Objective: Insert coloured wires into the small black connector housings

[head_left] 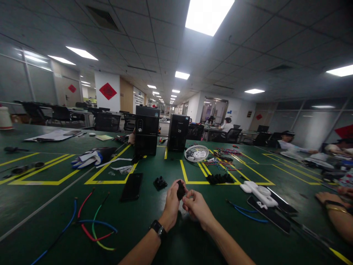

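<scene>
My left hand (171, 204), with a dark watch on its wrist, is closed around a small black part (181, 190) just above the green table (116, 235). The part's exact kind cannot be made out. My right hand (197, 206) meets it from the right, thumb and fingertips pinched at its lower edge; whatever they pinch is hidden. A similar small black part (160, 183) lies to the left of my hands, beside a black phone (132, 187). Beyond my right hand sits a row of black parts (220, 179).
Red, green and blue wires (95, 224) lie at left, blue ones (248, 213) at right. Two black computer cases (147, 132) stand behind a white basket (196, 153). White devices (260, 194) rest at right, near another person's arm (336, 211). Gloves (92, 158) are at back left.
</scene>
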`<action>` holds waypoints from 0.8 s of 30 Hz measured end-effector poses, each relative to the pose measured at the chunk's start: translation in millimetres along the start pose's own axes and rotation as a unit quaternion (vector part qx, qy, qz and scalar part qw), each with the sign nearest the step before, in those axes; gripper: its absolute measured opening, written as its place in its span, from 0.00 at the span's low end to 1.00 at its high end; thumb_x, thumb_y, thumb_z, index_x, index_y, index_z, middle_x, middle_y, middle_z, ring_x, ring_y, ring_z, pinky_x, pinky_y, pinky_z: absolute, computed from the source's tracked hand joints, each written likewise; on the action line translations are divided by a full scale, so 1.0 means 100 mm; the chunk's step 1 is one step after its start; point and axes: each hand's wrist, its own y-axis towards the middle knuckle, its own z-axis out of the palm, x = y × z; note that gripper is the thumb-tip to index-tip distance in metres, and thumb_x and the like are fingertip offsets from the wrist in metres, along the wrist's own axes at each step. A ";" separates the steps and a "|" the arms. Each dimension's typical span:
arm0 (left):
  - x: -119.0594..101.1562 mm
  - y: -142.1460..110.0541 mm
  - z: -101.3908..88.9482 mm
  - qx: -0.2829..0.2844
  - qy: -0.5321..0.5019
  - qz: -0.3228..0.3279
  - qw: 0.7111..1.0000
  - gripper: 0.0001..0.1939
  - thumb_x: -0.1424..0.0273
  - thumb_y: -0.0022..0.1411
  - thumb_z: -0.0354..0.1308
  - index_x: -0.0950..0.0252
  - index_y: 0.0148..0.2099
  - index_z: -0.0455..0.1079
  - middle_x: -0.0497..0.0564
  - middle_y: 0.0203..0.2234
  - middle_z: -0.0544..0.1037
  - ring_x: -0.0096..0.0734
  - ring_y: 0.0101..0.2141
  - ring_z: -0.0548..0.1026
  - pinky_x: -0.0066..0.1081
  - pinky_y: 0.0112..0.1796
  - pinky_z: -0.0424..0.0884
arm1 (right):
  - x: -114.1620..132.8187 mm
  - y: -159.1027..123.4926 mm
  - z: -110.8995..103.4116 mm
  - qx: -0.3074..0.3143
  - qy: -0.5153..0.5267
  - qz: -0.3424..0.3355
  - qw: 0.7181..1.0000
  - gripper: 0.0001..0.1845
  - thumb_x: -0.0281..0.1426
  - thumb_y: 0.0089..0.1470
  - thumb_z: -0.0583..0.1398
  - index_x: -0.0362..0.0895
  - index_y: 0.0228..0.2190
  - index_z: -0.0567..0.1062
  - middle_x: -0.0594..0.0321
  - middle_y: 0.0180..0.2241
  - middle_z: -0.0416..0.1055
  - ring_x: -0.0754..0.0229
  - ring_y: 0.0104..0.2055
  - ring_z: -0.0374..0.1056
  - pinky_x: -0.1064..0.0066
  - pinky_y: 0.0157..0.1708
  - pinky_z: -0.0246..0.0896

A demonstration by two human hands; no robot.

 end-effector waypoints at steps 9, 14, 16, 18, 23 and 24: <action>0.14 0.05 -0.08 -0.075 -0.005 -0.007 0.997 0.16 0.59 0.56 0.55 0.67 0.39 0.69 0.50 0.26 0.74 0.29 0.28 0.73 0.29 0.33 0.68 | -0.08 -0.04 0.02 -0.020 -0.163 -0.105 0.981 0.09 0.37 0.54 0.56 0.44 0.30 0.66 0.67 0.18 0.68 0.64 0.19 0.61 0.75 0.20 0.51; 0.10 0.03 -0.03 -0.137 -0.062 -0.040 0.988 0.12 0.63 0.54 0.54 0.67 0.34 0.67 0.47 0.20 0.71 0.26 0.21 0.70 0.27 0.25 0.65 | 0.24 -0.15 -0.07 0.019 -0.372 -0.230 0.899 0.17 0.33 0.59 0.52 0.43 0.22 0.73 0.62 0.22 0.72 0.62 0.25 0.66 0.73 0.26 0.50; 0.05 0.00 0.02 -0.124 -0.092 -0.045 0.987 0.11 0.64 0.54 0.54 0.67 0.34 0.67 0.48 0.22 0.72 0.27 0.22 0.71 0.27 0.25 0.65 | 0.39 -0.18 -0.14 0.052 -0.414 -0.230 0.879 0.19 0.34 0.59 0.53 0.42 0.22 0.75 0.63 0.19 0.70 0.63 0.22 0.64 0.74 0.25 0.49; 0.02 -0.01 0.06 -0.128 -0.123 -0.041 0.983 0.09 0.66 0.53 0.53 0.67 0.34 0.67 0.48 0.23 0.73 0.27 0.23 0.72 0.27 0.26 0.67 | 0.42 -0.21 -0.17 0.054 -0.436 -0.239 0.866 0.19 0.35 0.60 0.52 0.42 0.24 0.76 0.62 0.21 0.72 0.64 0.24 0.65 0.74 0.26 0.50; 0.08 0.02 0.08 -0.195 -0.103 -0.054 0.974 0.08 0.69 0.52 0.49 0.67 0.31 0.66 0.48 0.18 0.71 0.27 0.18 0.69 0.29 0.23 0.66 | 0.16 -0.31 -0.09 -0.005 -0.475 -0.232 0.849 0.19 0.34 0.63 0.47 0.42 0.29 0.74 0.60 0.27 0.74 0.62 0.28 0.69 0.74 0.28 0.52; 0.11 0.04 0.07 -0.199 -0.096 -0.048 0.974 0.08 0.68 0.52 0.49 0.68 0.30 0.67 0.48 0.18 0.71 0.27 0.18 0.69 0.28 0.23 0.65 | 0.15 -0.30 -0.08 -0.011 -0.478 -0.223 0.849 0.20 0.34 0.64 0.47 0.42 0.29 0.74 0.60 0.27 0.74 0.61 0.28 0.70 0.74 0.28 0.52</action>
